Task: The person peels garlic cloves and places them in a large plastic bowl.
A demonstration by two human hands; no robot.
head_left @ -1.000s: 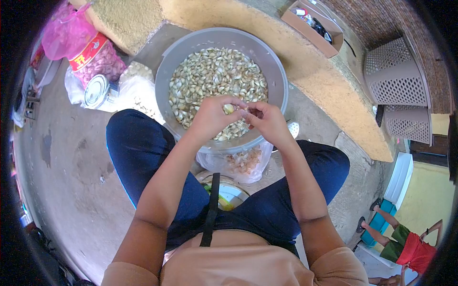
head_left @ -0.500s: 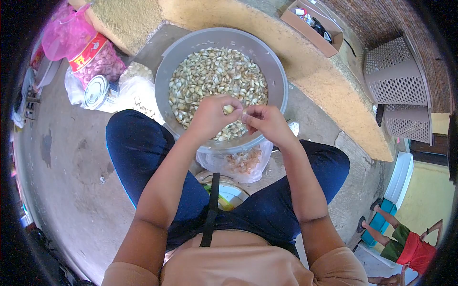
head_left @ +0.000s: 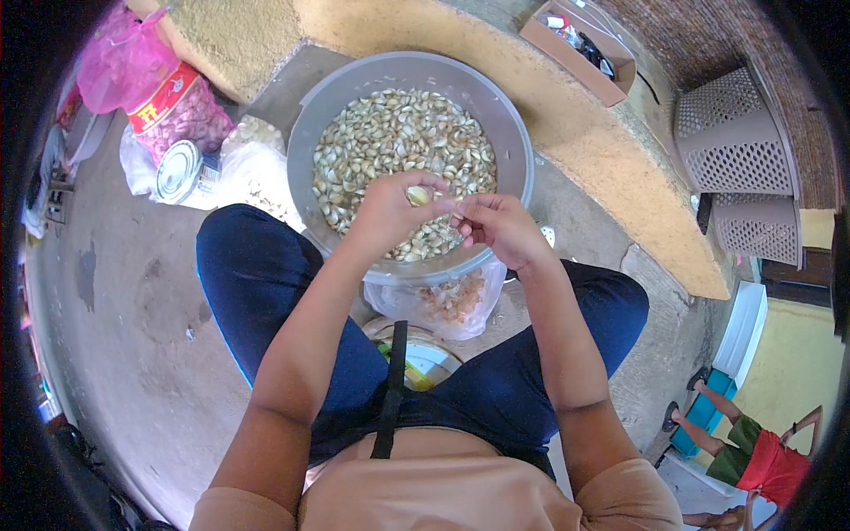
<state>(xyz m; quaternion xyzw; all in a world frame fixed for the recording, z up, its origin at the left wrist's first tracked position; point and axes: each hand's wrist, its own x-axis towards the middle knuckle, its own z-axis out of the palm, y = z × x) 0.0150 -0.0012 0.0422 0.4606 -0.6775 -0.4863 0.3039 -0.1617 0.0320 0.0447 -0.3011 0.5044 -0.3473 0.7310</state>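
The left hand pinches a garlic clove in a closed grip above the near side of the grey basin. The right hand lies just beside the clove at four o'clock, fingers curled. I cannot tell how closed its grip is.

The concrete floor carries a grey basin, a bag of peels touching it, and to the left a tin can, white bag and garlic sack.
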